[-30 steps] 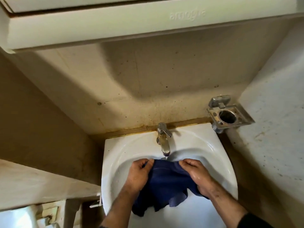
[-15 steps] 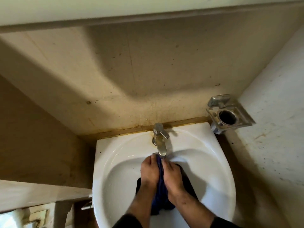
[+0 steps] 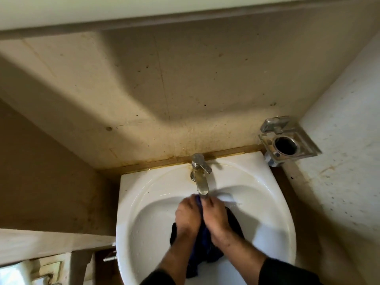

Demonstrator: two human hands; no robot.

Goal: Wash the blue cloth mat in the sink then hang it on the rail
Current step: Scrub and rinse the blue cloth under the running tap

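Observation:
The dark blue cloth mat (image 3: 205, 245) is bunched up in the white sink (image 3: 273, 212), just under the spout of the metal tap (image 3: 200, 177). My left hand (image 3: 187, 217) and my right hand (image 3: 216, 218) lie side by side over it, fingers curled round the cloth, with a fold of it squeezed between them. Wet ends of the mat hang out below and to both sides of my hands. No rail is in view.
A metal holder with a round hole (image 3: 287, 144) is fixed to the wall right of the sink. A stained beige wall rises behind the tap, with a cabinet edge (image 3: 185, 15) overhead. A ledge (image 3: 51, 245) runs at the lower left.
My hands came together from apart, bunching the spread mat into a tight fold under the tap. In the last half second they barely moved.

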